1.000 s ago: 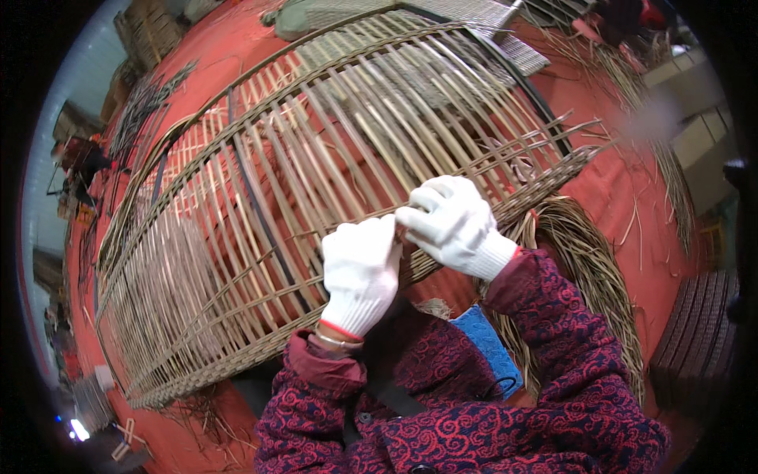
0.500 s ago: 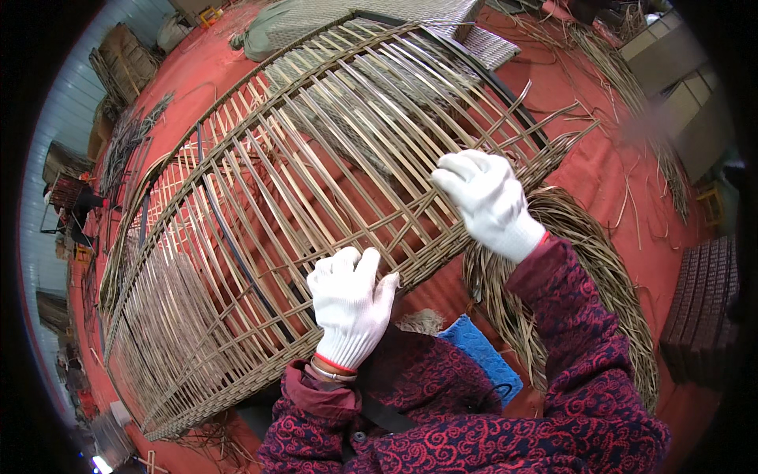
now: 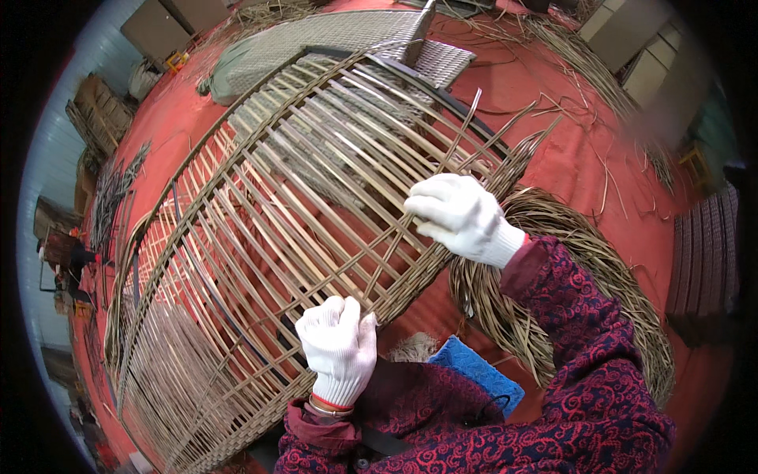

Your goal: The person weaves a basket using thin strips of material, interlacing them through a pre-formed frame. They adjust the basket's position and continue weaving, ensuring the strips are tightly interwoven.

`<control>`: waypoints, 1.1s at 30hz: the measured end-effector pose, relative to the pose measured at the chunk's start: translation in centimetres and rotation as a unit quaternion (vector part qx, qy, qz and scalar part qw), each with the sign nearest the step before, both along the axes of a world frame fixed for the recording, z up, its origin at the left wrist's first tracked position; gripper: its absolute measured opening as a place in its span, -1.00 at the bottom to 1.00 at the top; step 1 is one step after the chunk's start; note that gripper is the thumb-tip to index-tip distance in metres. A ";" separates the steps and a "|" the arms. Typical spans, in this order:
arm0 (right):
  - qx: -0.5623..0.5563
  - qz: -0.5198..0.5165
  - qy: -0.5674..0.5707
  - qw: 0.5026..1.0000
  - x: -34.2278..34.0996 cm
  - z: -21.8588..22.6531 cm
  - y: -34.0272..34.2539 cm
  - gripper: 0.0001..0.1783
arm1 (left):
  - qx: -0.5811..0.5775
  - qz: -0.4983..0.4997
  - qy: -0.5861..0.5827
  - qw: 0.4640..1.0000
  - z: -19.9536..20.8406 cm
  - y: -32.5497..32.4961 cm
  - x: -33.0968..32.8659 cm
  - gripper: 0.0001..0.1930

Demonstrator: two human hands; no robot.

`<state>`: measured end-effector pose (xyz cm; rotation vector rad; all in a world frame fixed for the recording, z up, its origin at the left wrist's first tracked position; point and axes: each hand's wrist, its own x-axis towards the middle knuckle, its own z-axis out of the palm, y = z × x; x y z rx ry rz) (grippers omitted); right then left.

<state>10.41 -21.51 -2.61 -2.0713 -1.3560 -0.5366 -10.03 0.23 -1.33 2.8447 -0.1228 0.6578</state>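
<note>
A large curved wicker frame (image 3: 272, 201), made of pale parallel strands with a braided rim, stretches before me, its near rim close to my body. My left hand (image 3: 339, 347), in a white knitted glove, is closed over the near braided rim. Farther right along the same side, my gloved right hand (image 3: 459, 217) has its fingers curled over crossing strands just above the rim. Whether a single loose strand lies in either hand is hidden by the fingers. Loose strand ends stick out at the frame's right corner.
A thick coil of wicker strands (image 3: 600, 276) lies on the red floor (image 3: 521, 71) at my right. A blue object (image 3: 478, 375) sits near my lap. Beyond the frame stands a woven grey panel (image 3: 332, 31). Dark ribbed pieces (image 3: 703, 268) are stacked at far right.
My left hand has moved lower in the view and its fingers have curled tighter. The right hand sits slightly farther left and lower. The whole scene has shifted a little with my head.
</note>
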 end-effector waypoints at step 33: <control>0.357 -0.186 0.533 0.744 10.1 -4.5 -8.1 -0.69 | -0.482 -0.218 0.231 0.817 1.4 -13.1 33.1 -0.48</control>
